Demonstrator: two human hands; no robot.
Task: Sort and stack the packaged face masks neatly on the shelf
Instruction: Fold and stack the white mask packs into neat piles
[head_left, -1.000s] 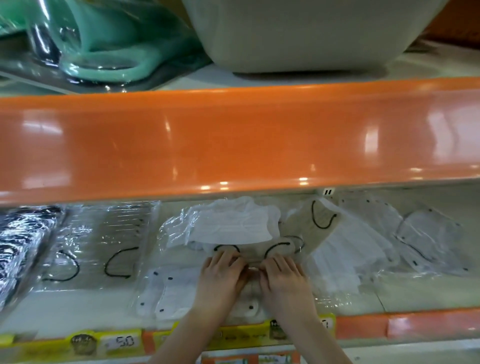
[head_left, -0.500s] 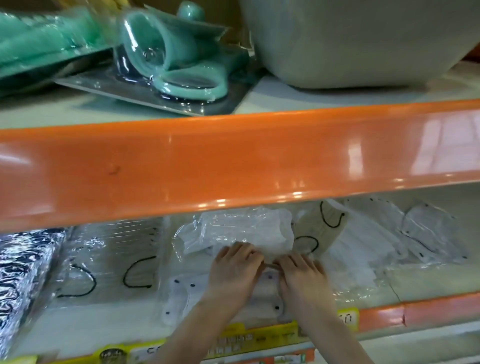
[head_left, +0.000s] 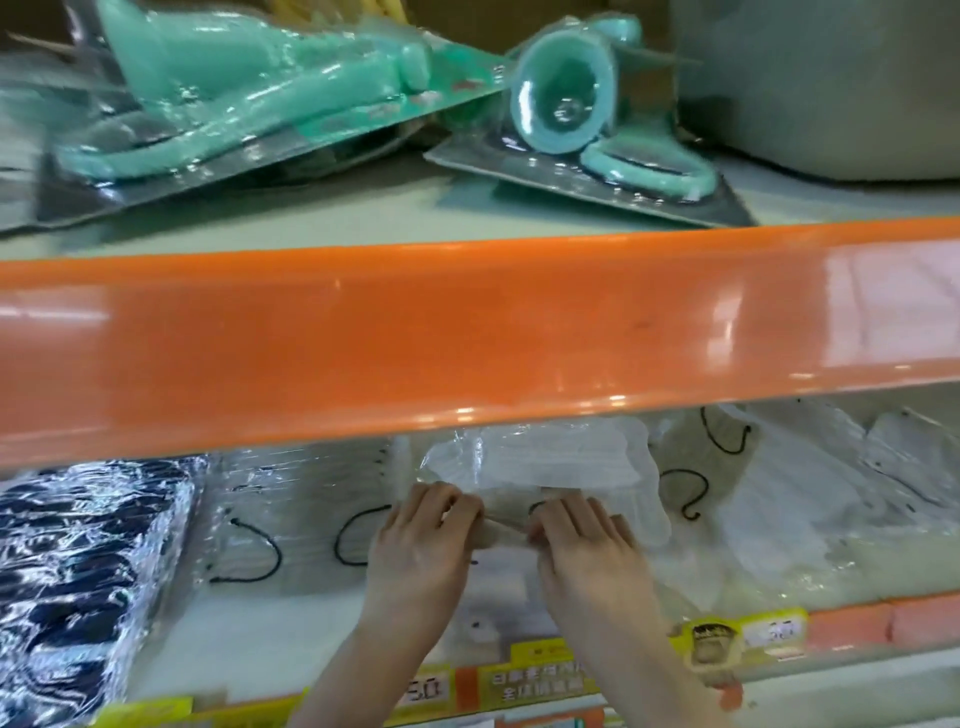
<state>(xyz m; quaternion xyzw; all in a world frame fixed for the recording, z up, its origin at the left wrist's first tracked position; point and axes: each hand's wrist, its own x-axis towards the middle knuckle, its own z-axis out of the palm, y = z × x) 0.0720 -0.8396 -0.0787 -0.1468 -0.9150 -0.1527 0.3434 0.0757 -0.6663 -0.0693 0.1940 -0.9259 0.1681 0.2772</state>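
Fingers of both the left hand (head_left: 421, 545) and right hand (head_left: 582, 545) pinch one beige mask pack (head_left: 501, 530), its long axis running nine-to-three between them, equally near.

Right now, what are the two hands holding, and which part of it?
Both hands pinch one beige face mask in clear plastic wrap. The left hand grips its left end and the right hand its right end, above the white mask packets.

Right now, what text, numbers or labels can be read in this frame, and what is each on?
Left price tag on the shelf edge: digits, perhaps "50", blurred.
Yellow label strip: two lines of Chinese characters, too blurred to read.
Yellow tag with a picture: print unreadable.
White price tag: digits unreadable.
Mask packages: no text seen.
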